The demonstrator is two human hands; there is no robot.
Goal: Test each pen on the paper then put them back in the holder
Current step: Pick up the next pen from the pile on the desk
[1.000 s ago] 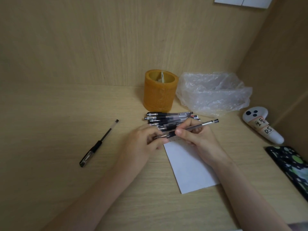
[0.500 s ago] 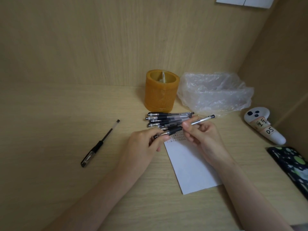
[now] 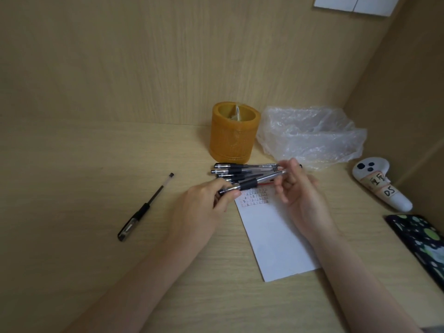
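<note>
Both hands meet over the top edge of the paper (image 3: 276, 236), sharing one gel pen (image 3: 254, 183) that lies nearly level between them. The left hand (image 3: 204, 207) pinches the tip end between thumb and curled fingers; the right hand (image 3: 298, 188) holds the far end of the barrel with its fingertips, the other fingers loosely bent. That two-handed hold suits capping or uncapping, though the cap itself is too small to make out, so I cannot tell which.

The paper lies at about 5 o'clock from the holder (image 3: 234, 135), its top rows already covered with small test marks, which suggests several pens have been tried. The pile of pens (image 3: 240, 170) lies flat on the surface between the holder and the paper, at 12 o'clock from the hands, probably kept close so each can be picked up in turn. The amber holder stands upright at the back wall and holds no pens that I can see; returning them looks not yet begun.

A single black pen (image 3: 146, 207) lies well apart at 9 o'clock from the left hand, perhaps set aside on purpose. At 3 o'clock from the holder sits a crumpled plastic bag (image 3: 312, 138), and farther right a white controller (image 3: 379, 186).
</note>
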